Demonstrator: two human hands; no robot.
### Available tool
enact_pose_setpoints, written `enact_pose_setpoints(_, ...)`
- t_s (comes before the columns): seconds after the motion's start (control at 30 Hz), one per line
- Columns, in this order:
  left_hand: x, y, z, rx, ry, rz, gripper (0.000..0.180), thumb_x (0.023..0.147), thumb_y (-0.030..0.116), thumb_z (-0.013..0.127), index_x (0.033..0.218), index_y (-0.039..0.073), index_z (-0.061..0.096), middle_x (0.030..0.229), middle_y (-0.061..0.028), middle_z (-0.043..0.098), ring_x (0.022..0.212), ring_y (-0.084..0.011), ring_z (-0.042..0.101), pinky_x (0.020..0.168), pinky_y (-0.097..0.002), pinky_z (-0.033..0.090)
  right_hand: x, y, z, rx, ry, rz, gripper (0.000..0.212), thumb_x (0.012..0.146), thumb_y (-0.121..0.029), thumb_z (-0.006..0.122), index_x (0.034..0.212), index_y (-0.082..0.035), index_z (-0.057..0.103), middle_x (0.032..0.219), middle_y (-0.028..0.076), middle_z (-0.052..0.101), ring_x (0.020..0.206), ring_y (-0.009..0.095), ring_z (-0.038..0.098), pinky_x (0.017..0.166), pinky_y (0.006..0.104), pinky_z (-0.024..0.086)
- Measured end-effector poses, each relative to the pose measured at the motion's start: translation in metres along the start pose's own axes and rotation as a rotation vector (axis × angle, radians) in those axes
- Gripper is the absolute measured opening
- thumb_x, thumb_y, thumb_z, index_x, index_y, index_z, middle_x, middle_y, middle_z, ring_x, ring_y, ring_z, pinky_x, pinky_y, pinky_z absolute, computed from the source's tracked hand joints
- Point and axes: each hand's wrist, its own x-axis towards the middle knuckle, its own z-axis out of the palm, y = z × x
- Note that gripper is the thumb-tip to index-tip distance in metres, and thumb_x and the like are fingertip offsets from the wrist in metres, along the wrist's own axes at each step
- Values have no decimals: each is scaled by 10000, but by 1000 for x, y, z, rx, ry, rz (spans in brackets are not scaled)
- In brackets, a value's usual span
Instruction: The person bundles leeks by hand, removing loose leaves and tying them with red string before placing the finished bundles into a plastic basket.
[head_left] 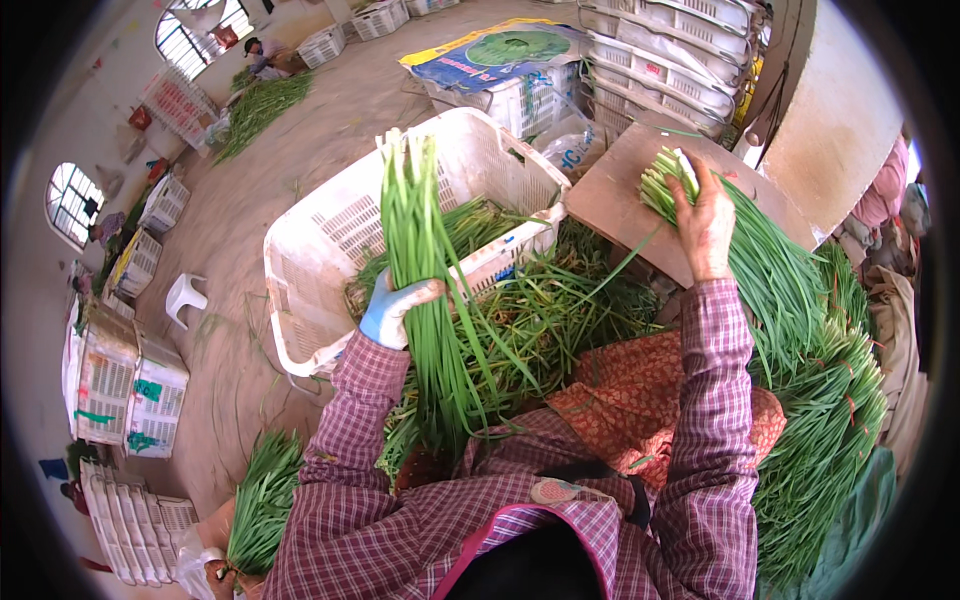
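My left hand (394,312), in a white and blue glove with bare fingertips, is closed around a bunch of green chives (410,215). The pale stem ends point up and the leaves hang down toward my lap. At the right, my bare right hand (706,215) curls over the pale stems of another chive bunch (765,270), which lies across a brown board (630,200). Its leaves trail off the board toward me. Something white shows by my right fingers, too small to make out. Loose chives (540,315) are heaped between my arms.
A white plastic crate (330,235) with some chives inside stands ahead of me. Tied chive bundles (820,440) pile up at my right. Stacked crates (665,60) stand behind the board. A white stool (185,300) is at left; another person (272,58) sits far back.
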Motion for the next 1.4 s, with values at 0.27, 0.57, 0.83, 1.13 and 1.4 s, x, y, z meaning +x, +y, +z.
enact_pose_setpoints(0.27, 2, -6, 70, 223, 12, 111, 458, 723, 90, 737, 1133, -9, 558, 922, -62, 640, 792, -141, 616, 726, -273, 513, -28, -120, 27, 1079, -524, 150, 693, 779, -365, 734, 1264, 55, 472, 1118, 172, 613, 1011, 197, 599, 896, 319, 462)
enact_pose_setpoints(0.57, 4, -19, 83, 122, -124, 122, 850, 685, 223, 819, 1354, -9, 349, 1215, -109, 532, 1068, -186, 540, 919, -330, 457, -29, -127, 23, 1159, -618, 334, 274, 857, -263, 667, 1031, -57, 619, 716, -55, 572, 546, 13, 444, 482, 182, 333)
enact_pose_setpoints(0.83, 36, 22, 99, 39, -185, 137, 720, 789, 224, 687, 1363, -42, 342, 1284, -131, 486, 1176, -203, 466, 1012, -335, 362, -34, -121, 26, 1174, -700, 203, 526, 798, -193, 721, 1240, 7, 518, 1085, 70, 630, 981, 127, 574, 875, 267, 449)
enact_pose_setpoints(1.13, 40, 31, 105, -49, -146, 126, 573, 799, 91, 631, 1310, -37, 406, 1196, -109, 541, 1090, -186, 525, 963, -313, 410, -39, -114, 26, 1282, -745, 288, 550, 804, -193, 716, 1261, -3, 475, 1106, 73, 609, 1011, 134, 558, 885, 271, 445)
enact_pose_setpoints(1.4, 52, 33, 105, -44, -164, 104, 489, 819, 109, 628, 1257, -33, 461, 1137, -102, 572, 1040, -179, 557, 925, -309, 441, -45, -110, 44, 1190, -663, 112, 721, 711, -299, 808, 1259, -6, 442, 1139, 101, 585, 1089, 181, 540, 937, 303, 427)
